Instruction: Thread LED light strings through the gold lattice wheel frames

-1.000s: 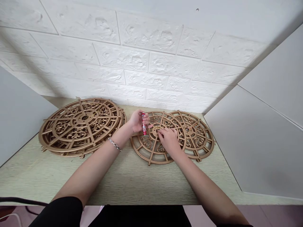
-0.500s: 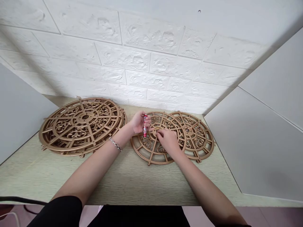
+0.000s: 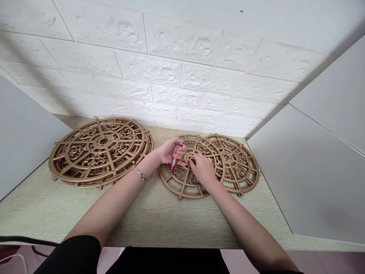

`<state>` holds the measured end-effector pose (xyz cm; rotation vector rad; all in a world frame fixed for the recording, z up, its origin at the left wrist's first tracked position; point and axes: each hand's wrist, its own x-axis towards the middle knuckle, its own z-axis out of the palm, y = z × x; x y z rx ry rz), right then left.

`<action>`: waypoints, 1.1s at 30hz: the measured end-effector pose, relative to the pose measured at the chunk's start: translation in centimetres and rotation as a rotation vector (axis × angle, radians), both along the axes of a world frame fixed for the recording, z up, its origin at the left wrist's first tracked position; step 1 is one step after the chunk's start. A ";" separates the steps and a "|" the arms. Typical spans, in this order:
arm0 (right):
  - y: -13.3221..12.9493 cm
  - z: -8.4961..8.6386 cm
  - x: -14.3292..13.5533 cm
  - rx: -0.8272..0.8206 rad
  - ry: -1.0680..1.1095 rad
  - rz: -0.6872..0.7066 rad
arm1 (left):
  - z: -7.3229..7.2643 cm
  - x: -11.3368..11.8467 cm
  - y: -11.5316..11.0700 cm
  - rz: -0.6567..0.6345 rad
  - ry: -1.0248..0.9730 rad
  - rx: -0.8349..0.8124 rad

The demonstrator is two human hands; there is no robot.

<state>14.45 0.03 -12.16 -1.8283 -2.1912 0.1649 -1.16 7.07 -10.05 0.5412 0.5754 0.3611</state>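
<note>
My left hand (image 3: 173,152) is closed around a slim red tube (image 3: 176,156) with white and dark markings, tilted with its top toward the right. It hovers over the left edge of a round gold-brown openwork disc (image 3: 184,186) with spokes, rings and scrollwork. At the hub of that disc, my right hand (image 3: 201,166) has thumb and fingers pinched together. Whatever they grip is too small to make out. Under its right side lies a second openwork disc (image 3: 253,179), partly overlapped by the first.
A stack of similar openwork discs (image 3: 85,178) lies on the left of the pale wood-grain table (image 3: 171,224). White brick-patterned wall (image 3: 165,72) rises behind. Grey-white panels (image 3: 319,175) close off both sides. A black cable (image 3: 25,239) runs along the lower left edge.
The red tube has gone from nearly upright to tilted, its top swinging right and its bottom left as my left fingers turned. My right hand stays at the disc's hub.
</note>
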 end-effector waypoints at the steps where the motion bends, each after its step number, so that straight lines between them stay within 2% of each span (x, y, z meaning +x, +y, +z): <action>1: 0.0 0.0 0.1 0.001 0.013 0.002 | 0.0 0.0 0.0 -0.022 0.001 0.003; 4: 0.0 -0.1 0.3 0.012 0.085 0.020 | 0.0 0.0 -0.1 -0.049 -0.005 0.007; 9: 0.1 -0.2 0.7 0.037 0.322 0.097 | 0.1 -0.2 0.0 -0.083 -0.035 0.002; 11: 0.0 -0.1 0.9 0.038 0.404 0.145 | 0.0 -0.4 0.1 -0.040 -0.080 0.004; 17: -0.9 0.8 1.1 0.071 0.534 0.300 | -0.3 -0.6 0.6 0.203 -0.129 -0.019; 22: -1.9 1.1 1.0 0.152 0.669 0.378 | -0.3 -0.4 0.6 0.280 -0.111 -0.068; 25: -2.5 1.4 1.0 0.166 0.736 0.385 | -0.3 -0.3 0.4 0.289 -0.108 -0.077; 33: -3.0 2.6 1.6 0.359 0.809 0.336 | -0.2 -0.3 0.3 0.289 -0.038 -0.025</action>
